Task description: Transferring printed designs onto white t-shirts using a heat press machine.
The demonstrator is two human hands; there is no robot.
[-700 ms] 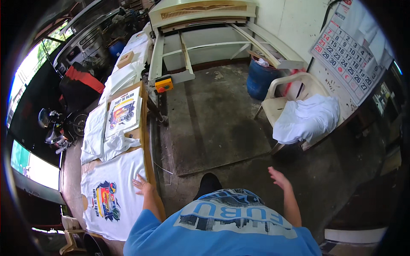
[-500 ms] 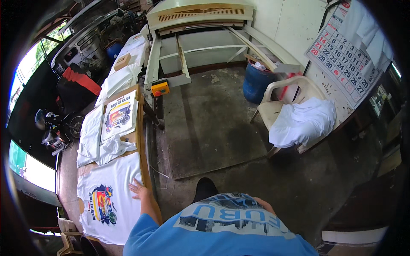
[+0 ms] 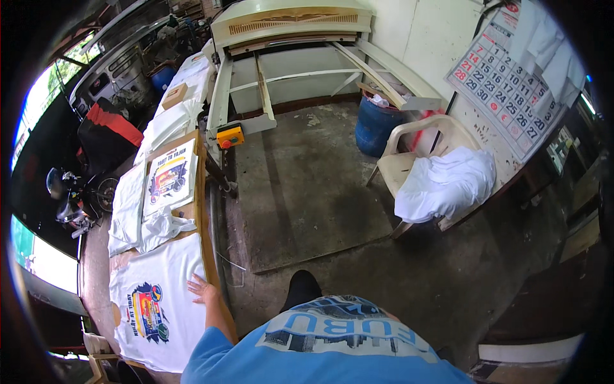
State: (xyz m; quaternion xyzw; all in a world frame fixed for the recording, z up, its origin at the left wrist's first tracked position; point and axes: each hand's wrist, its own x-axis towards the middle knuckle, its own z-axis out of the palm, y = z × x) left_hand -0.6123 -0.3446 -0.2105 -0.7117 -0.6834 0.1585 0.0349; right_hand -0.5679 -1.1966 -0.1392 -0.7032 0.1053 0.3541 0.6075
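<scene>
My left hand [image 3: 204, 291] lies on a white printed T-shirt [image 3: 182, 265], fingers spread flat near the shirt's right edge. The shirt is laid out on the long table at my left, its colourful print [image 3: 151, 312] face up and its neck toward the far left. Just beyond it are a crumpled white shirt [image 3: 163, 225] and a folded white one [image 3: 126, 211]. Another printed white shirt [image 3: 169, 179] lies flat beside them. My right hand is out of sight, hidden by my torso in its blue shirt.
A large cream machine frame [image 3: 291, 25] with rails stands ahead, an orange switch box [image 3: 230, 136] at its near left. To the right are a blue drum [image 3: 376, 128] and a plastic chair [image 3: 391, 163] bearing white cloth [image 3: 448, 182]. A motorcycle [image 3: 77, 201] stands left of the table.
The view has shifted a little, so the scene sits slightly farther left. My left hand stays on the shirt. A bit of my right arm seen at my side before is now hidden.
</scene>
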